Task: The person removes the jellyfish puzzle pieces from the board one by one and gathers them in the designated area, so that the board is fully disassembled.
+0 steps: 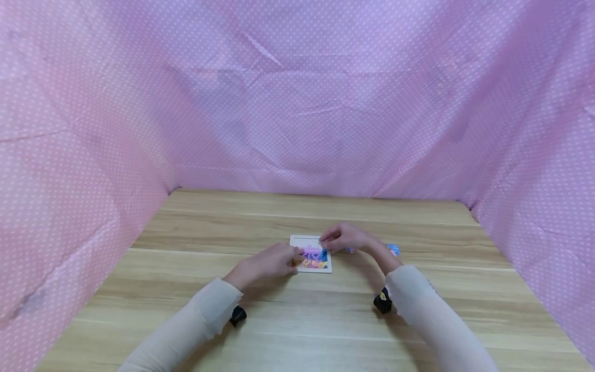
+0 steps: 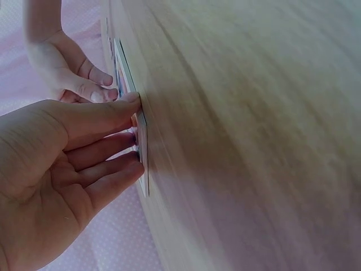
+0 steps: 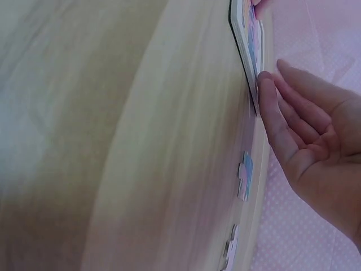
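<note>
A small jigsaw puzzle in a white frame (image 1: 310,270) lies flat on the table, its lower part filled with colourful pieces and its upper part pale. My left hand (image 1: 274,260) rests on the puzzle's left side. In the left wrist view, its thumb (image 2: 131,97) and fingertips touch the puzzle, fingers fairly straight. My right hand (image 1: 346,237) is at the upper right corner. In the right wrist view, one fingertip (image 3: 263,76) meets the frame's edge and the other fingers are loosely bent. No piece shows in either hand.
Loose puzzle pieces lie to the right of the frame, one blue piece (image 1: 393,248) partly behind the right wrist; a piece (image 3: 245,176) also shows in the right wrist view. Pink dotted cloth (image 1: 297,103) hangs around the wooden table (image 1: 307,330).
</note>
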{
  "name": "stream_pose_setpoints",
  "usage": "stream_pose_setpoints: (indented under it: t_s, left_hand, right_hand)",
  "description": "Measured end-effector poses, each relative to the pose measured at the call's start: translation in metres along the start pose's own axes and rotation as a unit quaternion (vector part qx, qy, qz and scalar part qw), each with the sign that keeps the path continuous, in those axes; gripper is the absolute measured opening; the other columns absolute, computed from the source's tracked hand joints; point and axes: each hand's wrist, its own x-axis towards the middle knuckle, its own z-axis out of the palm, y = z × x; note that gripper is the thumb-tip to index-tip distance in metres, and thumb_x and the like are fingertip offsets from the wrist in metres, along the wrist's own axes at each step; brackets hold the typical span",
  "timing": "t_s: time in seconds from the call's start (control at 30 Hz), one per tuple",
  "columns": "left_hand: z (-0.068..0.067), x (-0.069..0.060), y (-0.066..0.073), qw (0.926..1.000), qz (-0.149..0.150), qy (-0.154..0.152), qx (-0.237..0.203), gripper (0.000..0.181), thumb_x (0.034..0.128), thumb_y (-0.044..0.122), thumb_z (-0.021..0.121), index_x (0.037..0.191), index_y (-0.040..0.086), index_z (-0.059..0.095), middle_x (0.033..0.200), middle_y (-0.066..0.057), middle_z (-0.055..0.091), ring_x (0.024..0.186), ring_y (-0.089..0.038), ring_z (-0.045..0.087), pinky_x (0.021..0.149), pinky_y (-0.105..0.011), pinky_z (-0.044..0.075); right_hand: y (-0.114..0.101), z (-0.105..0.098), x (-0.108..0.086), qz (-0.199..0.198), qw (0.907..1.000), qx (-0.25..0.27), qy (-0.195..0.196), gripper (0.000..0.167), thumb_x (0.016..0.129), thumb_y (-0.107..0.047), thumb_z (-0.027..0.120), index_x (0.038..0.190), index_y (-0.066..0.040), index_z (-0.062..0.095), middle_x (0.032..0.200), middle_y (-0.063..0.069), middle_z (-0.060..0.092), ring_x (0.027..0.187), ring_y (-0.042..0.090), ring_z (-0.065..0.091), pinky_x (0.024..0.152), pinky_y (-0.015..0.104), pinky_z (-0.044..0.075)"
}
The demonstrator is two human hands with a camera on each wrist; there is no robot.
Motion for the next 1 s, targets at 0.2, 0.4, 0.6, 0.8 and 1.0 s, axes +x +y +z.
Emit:
stream_pose_setpoints:
  t_s: [0.2, 0.4, 0.6, 0.8, 1.0]
  left_hand:
    - [0.0, 0.001, 0.001, 0.9998, 0.017, 0.005, 0.006, 0.021, 0.0962, 0.013, 0.071, 0.116, 0.007, 0.076, 0.118, -0.007, 0.073, 0.082, -0.013, 0.053, 0.074, -0.027, 0.045]
    - [-0.001, 0.003, 0.001, 0.9995, 0.023, 0.009, 0.018, 0.01, 0.0959, 0.013, 0.071, 0.104, 0.01, 0.077, 0.101, 0.001, 0.067, 0.075, -0.011, 0.048, 0.07, -0.026, 0.042]
    - [0.0, 0.001, 0.002, 0.9997, 0.018, 0.011, 0.012, 0.017, 0.0965, 0.012, 0.071, 0.111, 0.007, 0.077, 0.13, -0.009, 0.07, 0.084, -0.015, 0.056, 0.077, -0.029, 0.045]
    - [0.001, -0.001, 0.002, 0.9998, 0.019, 0.011, 0.005, 0.022, 0.0967, 0.012, 0.07, 0.118, 0.006, 0.075, 0.139, -0.014, 0.064, 0.1, -0.018, 0.064, 0.083, -0.03, 0.048]
    - [0.002, -0.001, 0.001, 0.9997, 0.013, 0.021, -0.006, 0.033, 0.095, 0.011, 0.072, 0.127, 0.004, 0.071, 0.143, -0.013, 0.061, 0.119, -0.018, 0.061, 0.095, -0.035, 0.051]
  right_hand:
    - [-0.005, 0.006, 0.0, -0.026, 0.9982, -0.054, 0.002, 0.026, 0.09, -0.001, 0.073, 0.115, 0.008, 0.071, 0.11, 0.02, 0.075, 0.097, 0.017, 0.07, 0.083, 0.023, 0.056]
    - [-0.009, 0.019, 0.004, -0.041, 0.9914, -0.12, 0.032, 0.021, 0.085, -0.001, 0.077, 0.105, 0.004, 0.074, 0.093, 0.014, 0.074, 0.083, 0.013, 0.064, 0.073, 0.019, 0.05]
    - [-0.009, 0.021, 0.005, -0.042, 0.9906, -0.126, 0.031, 0.019, 0.085, 0.001, 0.078, 0.103, 0.004, 0.072, 0.089, 0.012, 0.07, 0.079, 0.011, 0.058, 0.071, 0.019, 0.047]
    - [-0.006, 0.021, 0.006, -0.043, 0.992, -0.116, 0.025, 0.02, 0.085, 0.0, 0.079, 0.102, 0.004, 0.07, 0.088, 0.01, 0.067, 0.078, 0.009, 0.054, 0.07, 0.019, 0.044]
    - [-0.004, 0.021, 0.008, -0.042, 0.9919, -0.118, 0.021, 0.021, 0.085, -0.001, 0.079, 0.104, 0.003, 0.071, 0.09, 0.01, 0.068, 0.08, 0.009, 0.056, 0.072, 0.019, 0.046]
